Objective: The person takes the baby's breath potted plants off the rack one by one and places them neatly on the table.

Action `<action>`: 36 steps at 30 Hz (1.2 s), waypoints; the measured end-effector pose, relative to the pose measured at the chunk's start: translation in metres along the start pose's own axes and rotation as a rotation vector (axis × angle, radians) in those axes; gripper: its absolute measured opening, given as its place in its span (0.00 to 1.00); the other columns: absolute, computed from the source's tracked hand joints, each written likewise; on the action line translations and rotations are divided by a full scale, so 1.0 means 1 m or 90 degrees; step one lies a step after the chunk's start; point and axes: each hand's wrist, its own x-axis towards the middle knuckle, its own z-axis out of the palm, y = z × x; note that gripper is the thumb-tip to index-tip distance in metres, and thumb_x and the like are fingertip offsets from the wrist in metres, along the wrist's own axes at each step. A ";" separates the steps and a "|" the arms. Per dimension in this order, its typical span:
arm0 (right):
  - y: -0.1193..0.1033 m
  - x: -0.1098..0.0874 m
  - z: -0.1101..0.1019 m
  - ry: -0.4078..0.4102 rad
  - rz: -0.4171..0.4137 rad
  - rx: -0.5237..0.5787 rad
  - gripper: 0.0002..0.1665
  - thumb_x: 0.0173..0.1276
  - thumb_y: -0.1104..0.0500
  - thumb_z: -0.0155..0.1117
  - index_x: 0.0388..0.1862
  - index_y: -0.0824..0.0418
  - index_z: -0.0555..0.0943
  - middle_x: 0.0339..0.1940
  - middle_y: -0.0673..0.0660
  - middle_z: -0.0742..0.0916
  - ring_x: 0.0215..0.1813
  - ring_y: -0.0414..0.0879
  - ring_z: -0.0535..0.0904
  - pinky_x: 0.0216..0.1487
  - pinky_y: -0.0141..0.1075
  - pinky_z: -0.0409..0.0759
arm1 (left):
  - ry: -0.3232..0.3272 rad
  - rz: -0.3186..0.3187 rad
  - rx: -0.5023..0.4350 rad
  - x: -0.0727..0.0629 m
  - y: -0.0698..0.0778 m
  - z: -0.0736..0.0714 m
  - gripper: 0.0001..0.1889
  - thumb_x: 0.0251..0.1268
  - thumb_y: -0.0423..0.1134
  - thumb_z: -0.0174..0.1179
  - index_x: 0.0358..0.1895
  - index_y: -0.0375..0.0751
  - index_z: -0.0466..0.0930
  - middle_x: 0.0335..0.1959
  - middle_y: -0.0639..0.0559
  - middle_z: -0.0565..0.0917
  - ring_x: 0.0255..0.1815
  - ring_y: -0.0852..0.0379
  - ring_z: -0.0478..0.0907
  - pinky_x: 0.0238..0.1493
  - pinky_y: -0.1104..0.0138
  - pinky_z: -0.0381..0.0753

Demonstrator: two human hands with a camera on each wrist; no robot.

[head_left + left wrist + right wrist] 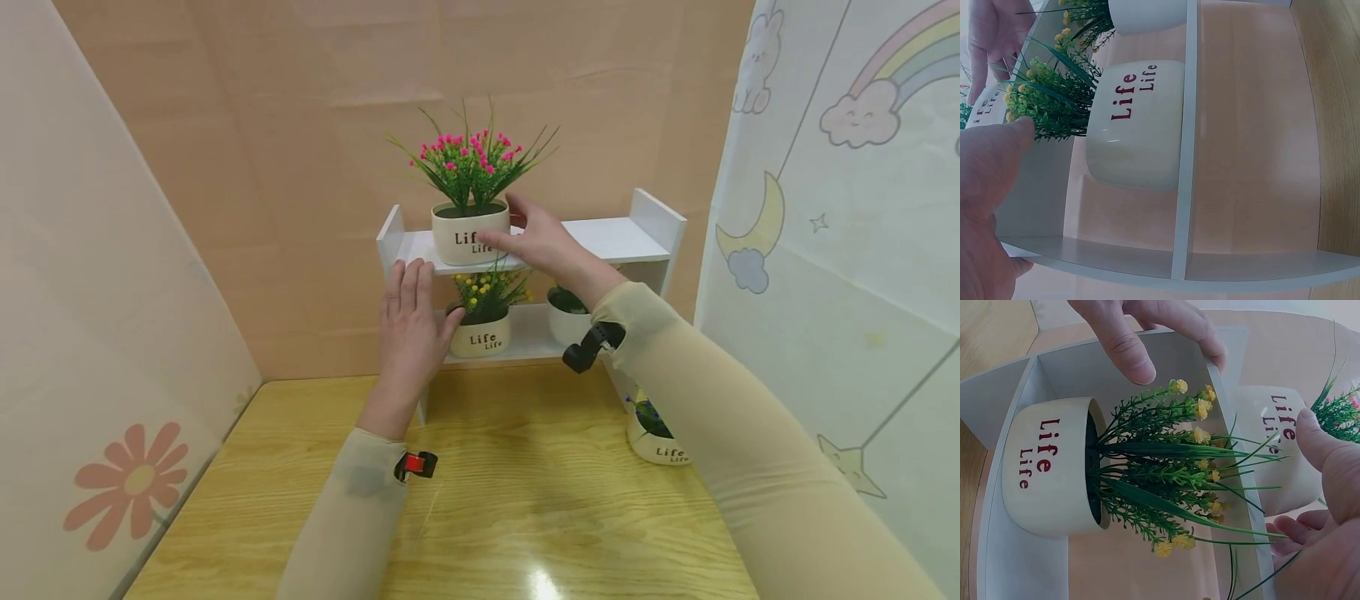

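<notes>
A cream oval pot with pink flowers (457,225) sits on the top board of a white two-tier shelf (615,236), near its left end. My right hand (547,246) grips its right side, thumb on the lettered front and a finger behind. My left hand (408,321) touches the shelf's left front edge with fairly straight fingers, its thumb spread apart below the board. Right beside that thumb, on the lower board, stands a matching pot with yellow flowers (476,342); the right wrist view shows this yellow-flowered pot (1054,465) with the left thumb close above its blooms.
Another potted plant (567,325) stands on the lower board to the right, partly behind my right forearm. A pot with small blue flowers (660,448) is on the wooden table (495,500), by the shelf's right leg. Fabric walls (300,167) enclose the back and sides.
</notes>
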 end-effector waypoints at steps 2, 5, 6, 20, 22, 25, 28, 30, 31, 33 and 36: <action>0.000 0.001 0.000 -0.001 0.002 0.005 0.61 0.77 0.38 0.74 0.94 0.54 0.51 0.89 0.56 0.67 0.87 0.51 0.63 0.85 0.51 0.63 | -0.001 -0.001 0.002 0.000 0.000 0.000 0.45 0.83 0.57 0.63 0.86 0.40 0.47 0.87 0.43 0.52 0.92 0.41 0.38 0.87 0.44 0.50; 0.001 0.002 0.001 -0.001 0.000 0.015 0.60 0.77 0.39 0.75 0.94 0.53 0.52 0.88 0.55 0.69 0.87 0.51 0.64 0.84 0.51 0.64 | -0.002 -0.002 0.003 0.000 0.000 0.000 0.45 0.83 0.56 0.64 0.86 0.40 0.47 0.87 0.43 0.51 0.91 0.41 0.38 0.87 0.45 0.50; 0.001 0.002 0.002 0.000 0.000 0.017 0.60 0.77 0.39 0.75 0.94 0.53 0.52 0.87 0.55 0.70 0.87 0.51 0.64 0.84 0.52 0.64 | -0.003 -0.003 0.005 0.000 0.000 0.000 0.45 0.83 0.57 0.63 0.86 0.40 0.47 0.87 0.43 0.51 0.92 0.41 0.38 0.87 0.45 0.49; 0.001 0.006 0.004 -0.003 0.002 0.025 0.61 0.77 0.39 0.75 0.94 0.54 0.50 0.86 0.57 0.72 0.85 0.52 0.66 0.84 0.51 0.65 | 0.006 0.003 0.004 -0.001 0.001 0.001 0.45 0.83 0.56 0.64 0.86 0.39 0.48 0.87 0.43 0.52 0.92 0.41 0.38 0.87 0.44 0.51; 0.002 0.007 0.005 -0.002 0.000 0.029 0.60 0.77 0.39 0.75 0.94 0.54 0.51 0.84 0.57 0.74 0.84 0.52 0.68 0.83 0.51 0.66 | 0.006 0.003 0.001 0.000 0.001 0.001 0.46 0.83 0.56 0.64 0.86 0.39 0.48 0.87 0.42 0.52 0.92 0.41 0.38 0.87 0.44 0.50; 0.002 0.008 0.007 0.000 -0.002 0.035 0.59 0.77 0.41 0.75 0.94 0.55 0.51 0.82 0.58 0.76 0.81 0.52 0.71 0.82 0.51 0.68 | 0.004 0.000 -0.003 0.000 0.001 0.001 0.46 0.83 0.56 0.64 0.87 0.39 0.48 0.87 0.42 0.51 0.92 0.41 0.38 0.87 0.44 0.50; 0.002 0.009 0.008 0.004 -0.005 0.048 0.58 0.78 0.42 0.75 0.93 0.56 0.52 0.79 0.59 0.77 0.79 0.53 0.73 0.80 0.51 0.70 | 0.006 -0.002 -0.002 0.000 0.001 0.001 0.45 0.83 0.56 0.64 0.87 0.39 0.48 0.87 0.43 0.52 0.92 0.41 0.38 0.87 0.44 0.49; 0.002 0.009 0.009 0.005 -0.004 0.055 0.58 0.78 0.42 0.75 0.93 0.56 0.53 0.80 0.59 0.77 0.79 0.53 0.73 0.80 0.51 0.71 | 0.006 -0.002 -0.001 -0.001 0.002 0.001 0.45 0.83 0.56 0.64 0.87 0.39 0.49 0.87 0.43 0.52 0.92 0.41 0.38 0.87 0.44 0.48; 0.002 0.008 0.009 0.005 -0.003 0.057 0.58 0.78 0.43 0.75 0.93 0.56 0.53 0.80 0.59 0.77 0.79 0.53 0.73 0.80 0.51 0.71 | 0.006 -0.003 -0.001 -0.001 0.002 0.001 0.45 0.83 0.56 0.64 0.87 0.39 0.49 0.88 0.43 0.52 0.92 0.41 0.38 0.88 0.44 0.48; 0.002 0.008 0.009 0.005 0.000 0.059 0.58 0.77 0.42 0.75 0.93 0.55 0.53 0.81 0.60 0.76 0.81 0.54 0.72 0.80 0.52 0.71 | 0.005 -0.005 -0.001 -0.001 0.002 0.001 0.45 0.83 0.56 0.64 0.87 0.39 0.49 0.88 0.43 0.52 0.92 0.41 0.37 0.88 0.44 0.47; 0.002 0.007 0.009 0.004 0.010 0.056 0.59 0.77 0.41 0.75 0.94 0.53 0.52 0.83 0.60 0.74 0.84 0.55 0.69 0.81 0.54 0.70 | 0.001 -0.007 -0.001 -0.001 0.002 0.000 0.45 0.84 0.56 0.63 0.87 0.39 0.48 0.88 0.43 0.52 0.92 0.42 0.37 0.87 0.44 0.48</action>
